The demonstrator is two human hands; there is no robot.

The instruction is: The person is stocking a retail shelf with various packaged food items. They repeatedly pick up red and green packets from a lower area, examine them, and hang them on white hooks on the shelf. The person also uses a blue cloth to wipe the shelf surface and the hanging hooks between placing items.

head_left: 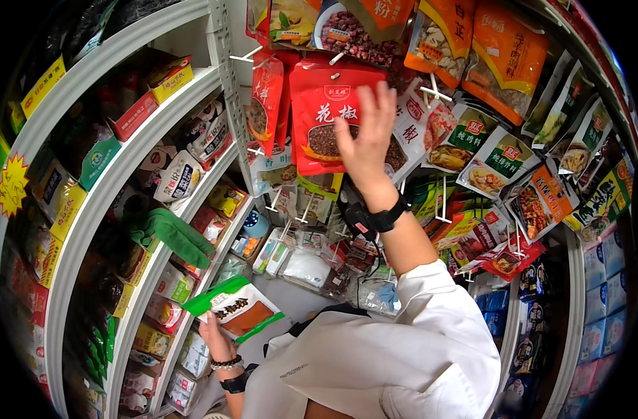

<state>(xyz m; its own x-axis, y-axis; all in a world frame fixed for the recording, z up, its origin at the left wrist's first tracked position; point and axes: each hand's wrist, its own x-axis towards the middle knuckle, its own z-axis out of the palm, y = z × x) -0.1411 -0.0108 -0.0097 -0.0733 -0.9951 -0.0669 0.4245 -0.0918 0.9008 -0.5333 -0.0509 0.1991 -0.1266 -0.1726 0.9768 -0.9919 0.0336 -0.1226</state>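
Observation:
Low in front of me, my left hand point(217, 339) grips the edge of a spice powder packet point(248, 312). The packet is green and white, with a clear window showing reddish-brown powder. Raised toward the hanging goods, my right hand point(372, 136) has its fingers apart and is slightly blurred. It overlaps the right side of a red bag of peppercorns point(317, 105) that hangs from a white hook. Whether the fingers touch the bag, I cannot tell. Just left of that bag hangs a narrower red packet point(265, 105).
White hooks point(443, 202) stick out among several hanging seasoning packets point(497, 167) on the right. White curved-looking shelves point(141, 115) with boxes and bags line the left. A green cloth point(174, 236) lies over a shelf edge. Clear-wrapped packages point(308, 267) sit below the hooks.

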